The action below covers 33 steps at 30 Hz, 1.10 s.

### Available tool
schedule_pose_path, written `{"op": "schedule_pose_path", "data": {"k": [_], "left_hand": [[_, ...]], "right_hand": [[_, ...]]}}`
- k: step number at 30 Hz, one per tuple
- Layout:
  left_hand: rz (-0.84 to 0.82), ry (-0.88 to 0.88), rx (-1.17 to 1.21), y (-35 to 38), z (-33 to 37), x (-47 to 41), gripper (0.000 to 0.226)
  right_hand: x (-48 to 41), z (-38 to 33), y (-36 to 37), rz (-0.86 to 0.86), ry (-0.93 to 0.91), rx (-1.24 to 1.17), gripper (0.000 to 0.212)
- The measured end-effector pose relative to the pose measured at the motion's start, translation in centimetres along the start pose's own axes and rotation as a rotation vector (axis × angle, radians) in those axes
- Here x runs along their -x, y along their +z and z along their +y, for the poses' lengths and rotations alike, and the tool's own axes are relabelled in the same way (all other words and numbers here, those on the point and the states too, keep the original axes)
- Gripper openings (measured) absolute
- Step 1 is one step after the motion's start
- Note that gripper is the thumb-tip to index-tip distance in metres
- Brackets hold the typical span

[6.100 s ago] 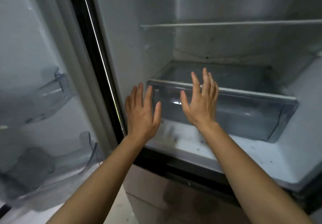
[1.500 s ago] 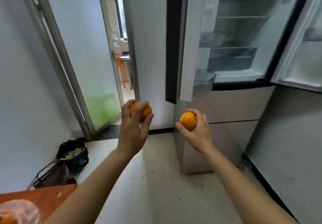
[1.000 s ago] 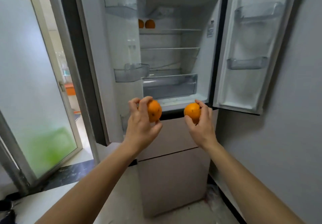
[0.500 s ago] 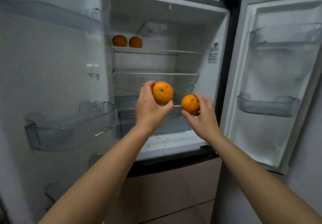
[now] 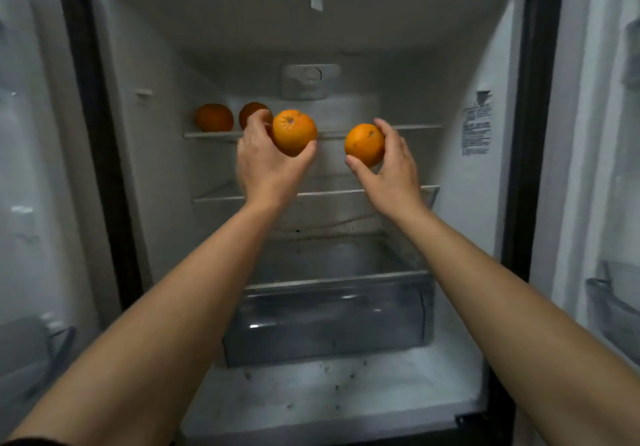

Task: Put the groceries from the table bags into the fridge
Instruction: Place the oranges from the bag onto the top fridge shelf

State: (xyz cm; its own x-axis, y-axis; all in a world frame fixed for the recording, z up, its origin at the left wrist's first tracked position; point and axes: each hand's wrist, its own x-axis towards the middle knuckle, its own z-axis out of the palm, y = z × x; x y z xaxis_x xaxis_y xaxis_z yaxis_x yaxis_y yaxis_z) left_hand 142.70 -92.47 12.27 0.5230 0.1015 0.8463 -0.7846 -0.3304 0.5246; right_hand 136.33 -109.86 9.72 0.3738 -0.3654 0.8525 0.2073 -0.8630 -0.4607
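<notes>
Orange fruit [image 5: 252, 113] on top shelf [image 5: 211, 134], half hidden behind left hand [image 5: 266, 165].

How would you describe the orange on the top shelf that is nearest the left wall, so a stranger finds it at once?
Look into the open fridge, at its top shelf. Two oranges sit there at the left, in shadow. It is the leftmost orange, fully visible and touched by no hand; its neighbour is partly hidden behind the left hand.

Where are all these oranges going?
Into an open fridge, likely in a home kitchen. You can tell by its glass shelves, the clear drawer at the bottom, and two oranges already sitting on the top shelf.
</notes>
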Motion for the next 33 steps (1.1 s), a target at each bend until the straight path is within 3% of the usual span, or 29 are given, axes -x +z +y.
{"op": "schedule_pose_path", "data": {"k": [5,12,19,26,33], "left_hand": [[-0.094,0.029,-0.209,4.0,0.2,-8.4,0.065],[-0.306,-0.024,-0.475,8.4,-1.5,-15.4,0.064],[-0.376,0.075,-0.885,9.4,-2.3,-15.3,0.062],[-0.389,0.017,-0.968,9.2,-2.6,-14.5,0.060],[-0.183,0.145,-0.623,5.5,-3.9,-10.5,0.056]], "right_hand": [[-9.8,-0.3,2.4,-0.019,-0.068,-0.094,0.073],[-18.6,-1.3,5.5,-0.431,-0.067,0.140,0.066],[-19.1,0.4,8.7,-0.593,0.024,0.098,0.061],[-18.3,-0.1,8.6,-0.527,0.016,0.207,0.058],[-14.5,0.1,6.6,-0.203,-0.089,0.230,0.051]]}}
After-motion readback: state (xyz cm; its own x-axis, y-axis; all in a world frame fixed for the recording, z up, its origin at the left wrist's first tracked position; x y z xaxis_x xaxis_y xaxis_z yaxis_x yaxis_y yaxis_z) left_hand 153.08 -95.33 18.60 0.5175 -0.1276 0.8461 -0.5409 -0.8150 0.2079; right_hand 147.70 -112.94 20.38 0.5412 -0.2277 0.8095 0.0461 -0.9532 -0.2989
